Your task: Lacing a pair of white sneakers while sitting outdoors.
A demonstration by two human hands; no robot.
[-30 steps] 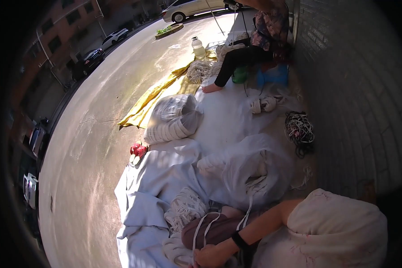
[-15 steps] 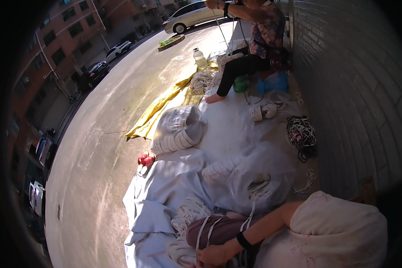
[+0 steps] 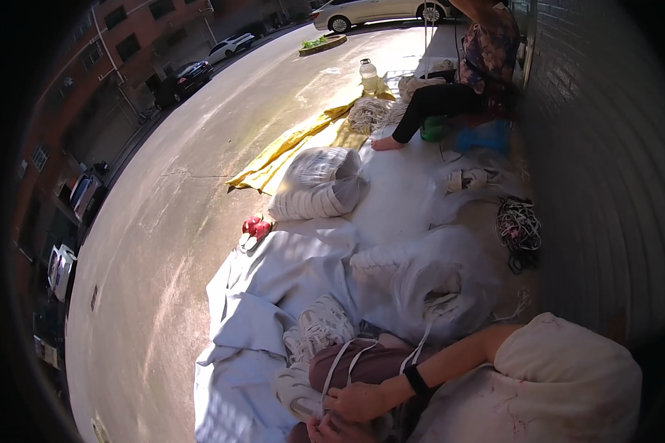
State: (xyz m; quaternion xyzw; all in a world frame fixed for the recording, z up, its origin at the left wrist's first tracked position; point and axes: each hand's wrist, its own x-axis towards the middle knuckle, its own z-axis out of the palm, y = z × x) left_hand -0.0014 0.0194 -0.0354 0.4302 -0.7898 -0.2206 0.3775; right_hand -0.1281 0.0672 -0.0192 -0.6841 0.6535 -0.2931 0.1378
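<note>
My right hand (image 3: 358, 402), with a black band at its wrist, is closed on a flat white cord (image 3: 335, 369) that runs over my brownish trouser leg (image 3: 347, 362). Just below it, at the lower edge, my left hand (image 3: 334, 430) is partly visible, its fingers closed close to the same cord. Exactly what the left fingers pinch is too small to make out. Beside my leg lies a loose heap of white cord (image 3: 321, 325), with more coils (image 3: 295, 391) under it. Another strand leads up to an open clear plastic bag (image 3: 458, 258) of white cord.
A wrapped roll of white cord (image 3: 314, 188) and red-and-white shoes (image 3: 255, 229) lie along the pale sheet (image 3: 247, 295). Farther off, another person (image 3: 488, 55) sits near a jug (image 3: 368, 74). Tangled dark-and-white cord (image 3: 519, 225) lies by the brick wall (image 3: 606, 184) at right.
The view has shifted, so the ground things appear higher and farther right. More of my left hand shows at the lower edge. The other person's hands have left the picture.
</note>
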